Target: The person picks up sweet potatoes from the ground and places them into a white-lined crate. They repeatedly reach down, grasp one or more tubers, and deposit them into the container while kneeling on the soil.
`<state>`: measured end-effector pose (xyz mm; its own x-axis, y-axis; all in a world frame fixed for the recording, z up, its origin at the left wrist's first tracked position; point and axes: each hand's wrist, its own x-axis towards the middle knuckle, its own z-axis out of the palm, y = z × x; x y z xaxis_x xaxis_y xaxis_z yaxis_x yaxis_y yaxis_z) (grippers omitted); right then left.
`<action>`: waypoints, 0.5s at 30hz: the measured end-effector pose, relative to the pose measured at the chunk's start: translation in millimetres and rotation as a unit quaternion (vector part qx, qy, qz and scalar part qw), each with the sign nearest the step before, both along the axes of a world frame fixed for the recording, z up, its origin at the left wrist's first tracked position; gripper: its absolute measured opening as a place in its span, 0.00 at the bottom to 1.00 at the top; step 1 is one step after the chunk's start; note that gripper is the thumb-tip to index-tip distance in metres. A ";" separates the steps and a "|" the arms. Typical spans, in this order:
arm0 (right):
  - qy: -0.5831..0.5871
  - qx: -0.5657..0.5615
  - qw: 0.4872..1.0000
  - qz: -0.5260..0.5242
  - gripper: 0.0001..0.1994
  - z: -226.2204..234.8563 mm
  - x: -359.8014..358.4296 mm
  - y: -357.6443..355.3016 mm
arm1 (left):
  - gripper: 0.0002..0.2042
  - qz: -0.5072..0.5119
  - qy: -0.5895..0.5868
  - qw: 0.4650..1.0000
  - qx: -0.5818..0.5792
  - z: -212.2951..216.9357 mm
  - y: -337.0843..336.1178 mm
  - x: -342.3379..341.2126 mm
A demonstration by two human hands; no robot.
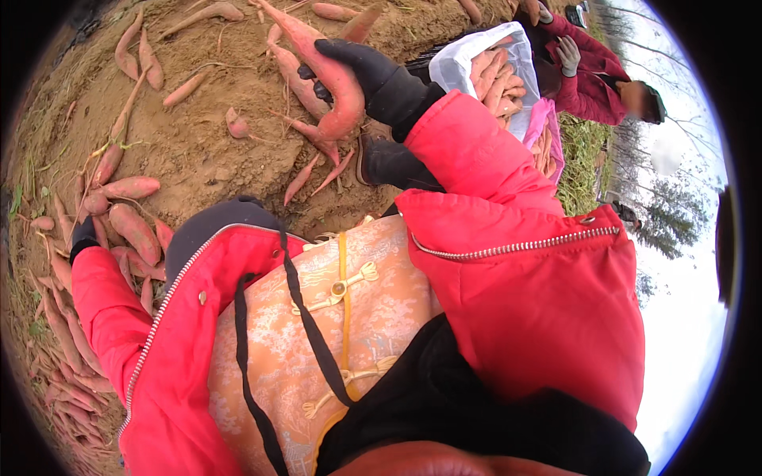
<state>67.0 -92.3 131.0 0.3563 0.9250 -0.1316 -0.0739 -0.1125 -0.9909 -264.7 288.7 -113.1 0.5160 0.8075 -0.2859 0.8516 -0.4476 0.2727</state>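
- The right hand, in a black glove, is closed around a long pink-red sweet potato, gripping it about its middle; the tuber slants from upper left to lower right, thin rootlets trailing from its lower end.
- The left hand, also black-gloved, reaches down among a cluster of sweet potatoes lying on the soil at the left; only its wrist and back show, so whether its fingers are apart or closed cannot be told.
- Both sleeves belong to a red zipped jacket, open over an orange patterned garment with yellow knot fastenings.
- More sweet potatoes lie scattered over the brown earth beyond the hands.
- Just beside the right forearm stands a white sack, open and filled with sweet potatoes.
- Beyond the sack, another person in a dark red jacket crouches, one grey-gloved hand raised.
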 end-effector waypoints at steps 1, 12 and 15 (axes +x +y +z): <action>0.267 -0.216 0.928 -0.146 0.21 12.5 15.5 -22.1 | 0.31 -0.008 0.000 1.000 -0.004 -10.3 2.1 8.3; -0.259 -0.027 0.777 -0.574 0.17 99.8 151.7 -351.0 | 0.30 0.106 -0.210 0.949 -0.212 7.7 -6.2 69.2; -0.310 -0.020 0.668 -0.676 0.23 74.8 165.4 -453.0 | 0.30 0.169 -0.307 0.883 -0.314 48.4 -26.8 82.0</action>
<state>232.5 -545.3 205.8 0.8603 -0.2974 0.4141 0.2885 -0.3859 -0.8763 -182.7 261.9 -64.7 0.4894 0.7271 -0.4814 0.5132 0.2062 0.8332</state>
